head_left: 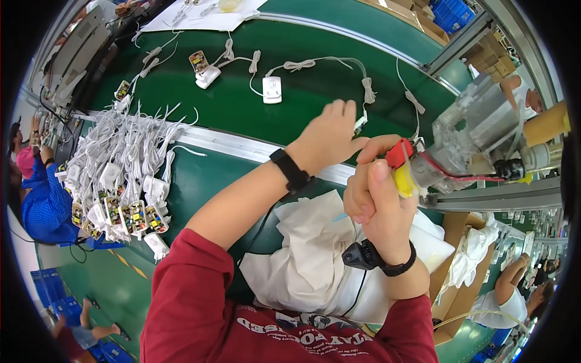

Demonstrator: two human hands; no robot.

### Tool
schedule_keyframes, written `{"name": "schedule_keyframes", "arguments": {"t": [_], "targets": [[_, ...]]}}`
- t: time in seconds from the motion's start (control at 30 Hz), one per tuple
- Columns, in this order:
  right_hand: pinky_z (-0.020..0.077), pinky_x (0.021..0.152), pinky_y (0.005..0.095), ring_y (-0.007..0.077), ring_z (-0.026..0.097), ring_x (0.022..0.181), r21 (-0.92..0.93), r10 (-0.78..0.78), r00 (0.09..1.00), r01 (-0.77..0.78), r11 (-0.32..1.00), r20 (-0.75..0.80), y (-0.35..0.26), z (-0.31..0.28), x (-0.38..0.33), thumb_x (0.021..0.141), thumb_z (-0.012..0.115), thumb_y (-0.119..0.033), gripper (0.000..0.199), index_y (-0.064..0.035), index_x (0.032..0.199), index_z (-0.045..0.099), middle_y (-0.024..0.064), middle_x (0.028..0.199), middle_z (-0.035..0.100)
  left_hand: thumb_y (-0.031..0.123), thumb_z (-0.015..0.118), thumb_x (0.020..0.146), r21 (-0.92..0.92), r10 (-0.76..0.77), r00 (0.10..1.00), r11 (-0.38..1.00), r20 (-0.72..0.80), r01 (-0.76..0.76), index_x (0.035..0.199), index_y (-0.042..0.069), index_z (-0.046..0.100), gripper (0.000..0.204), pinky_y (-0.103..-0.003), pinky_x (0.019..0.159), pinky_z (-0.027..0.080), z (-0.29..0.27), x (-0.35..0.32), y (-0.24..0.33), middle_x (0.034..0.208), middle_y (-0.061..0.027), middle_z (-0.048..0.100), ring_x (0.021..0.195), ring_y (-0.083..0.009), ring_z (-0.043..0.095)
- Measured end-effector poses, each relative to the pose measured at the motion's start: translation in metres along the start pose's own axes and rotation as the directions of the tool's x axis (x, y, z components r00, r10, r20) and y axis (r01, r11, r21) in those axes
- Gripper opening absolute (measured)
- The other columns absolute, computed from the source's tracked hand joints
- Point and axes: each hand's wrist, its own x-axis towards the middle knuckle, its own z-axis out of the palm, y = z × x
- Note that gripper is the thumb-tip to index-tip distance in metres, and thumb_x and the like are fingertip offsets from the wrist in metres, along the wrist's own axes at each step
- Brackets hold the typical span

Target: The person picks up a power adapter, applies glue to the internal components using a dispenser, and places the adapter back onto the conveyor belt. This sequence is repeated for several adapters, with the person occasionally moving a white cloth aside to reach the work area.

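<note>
My left hand [327, 136] reaches over the dark green belt, its fingers and thumb closed at the edge of a small circuit board [361, 126]. A white cable [368, 91] with a tied bundle runs up from that board. Close by on the right, my right hand [384, 196] is wrapped round a hand tool [407, 166] with red and yellow parts. Red and black wires trail from it, and its far end is hidden or blurred. Further left on the belt lie a white plug adapter [272, 89] and an opened adapter [204, 71] with its board showing.
A big heap of white cables [130, 145] with open adapters covers the table at left. Whitish cloth [302, 242] lies before me, beside a cardboard box [460, 266]. A cloudy, residue-covered grey fixture [478, 121] stands at right. Other people work on both sides.
</note>
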Motion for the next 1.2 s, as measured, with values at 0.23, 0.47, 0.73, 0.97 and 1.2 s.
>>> {"name": "schedule_keyframes", "arguments": {"t": [0.23, 0.47, 0.73, 0.97, 1.2], "targets": [[0.0272, 0.039, 0.0223, 0.0042, 0.031, 0.042, -0.037, 0.008, 0.999, -0.010, 0.999, -0.040, -0.001, -0.003, 0.001, 0.099, 0.049, -0.024, 0.022, -0.0030, 0.102, 0.043, -0.0025, 0.054, 0.036, 0.039, 0.077, 0.073, 0.525, -0.456, 0.882, 0.727, -0.114, 0.443, 0.117, -0.001, 0.054, 0.065, -0.041, 0.076, 0.053, -0.056, -0.006, -0.061, 0.109, -0.0188, 0.057, 0.097, -0.0340, 0.058], [0.0266, 0.039, 0.0221, 0.0039, 0.030, 0.042, -0.048, 0.023, 0.998, -0.026, 0.999, -0.054, -0.005, -0.005, 0.003, 0.099, 0.049, -0.025, 0.023, -0.0025, 0.102, 0.044, -0.0033, 0.054, 0.036, 0.024, 0.066, 0.087, -0.746, -0.603, 0.689, 0.219, 0.403, 0.628, 0.115, 0.000, 0.052, 0.039, -0.024, 0.061, 0.054, -0.062, -0.041, -0.030, 0.103, -0.0126, 0.066, 0.087, -0.0174, 0.067], [0.0277, 0.040, 0.0203, 0.0020, 0.037, 0.045, 0.101, -0.069, 0.989, 0.082, 0.992, -0.134, -0.004, -0.019, 0.012, 0.095, 0.058, -0.020, 0.020, -0.0029, 0.101, 0.048, -0.0023, 0.066, 0.049, 0.008, 0.048, 0.096, -0.620, -0.183, 0.643, -0.550, 0.744, 0.560, 0.131, 0.006, 0.035, 0.038, -0.030, 0.075, 0.058, -0.040, -0.116, 0.081, 0.127, -0.0166, 0.054, 0.114, -0.0230, 0.058], [0.0231, 0.037, 0.0230, 0.0048, 0.027, 0.039, -0.051, -0.075, 0.987, 0.068, 0.996, -0.140, 0.005, -0.015, 0.015, 0.101, 0.044, -0.025, 0.019, -0.0061, 0.099, 0.042, -0.0027, 0.051, 0.033, 0.003, 0.046, 0.097, -0.706, -0.050, 0.759, -0.409, 0.650, 0.578, 0.137, 0.009, 0.031, 0.043, -0.036, 0.087, 0.056, -0.033, -0.123, 0.082, 0.131, -0.0129, 0.051, 0.121, -0.0231, 0.053], [0.0215, 0.036, 0.0234, 0.0048, 0.026, 0.039, -0.084, -0.098, 0.991, 0.090, 0.992, -0.095, 0.012, -0.015, 0.014, 0.101, 0.045, -0.026, 0.020, -0.0086, 0.091, 0.039, -0.0024, 0.049, 0.033, 0.005, 0.045, 0.098, -0.735, -0.035, 0.786, -0.382, 0.617, 0.560, 0.137, 0.008, 0.031, 0.042, -0.036, 0.087, 0.056, -0.032, -0.127, 0.080, 0.132, -0.0142, 0.051, 0.120, -0.0242, 0.055]]}}
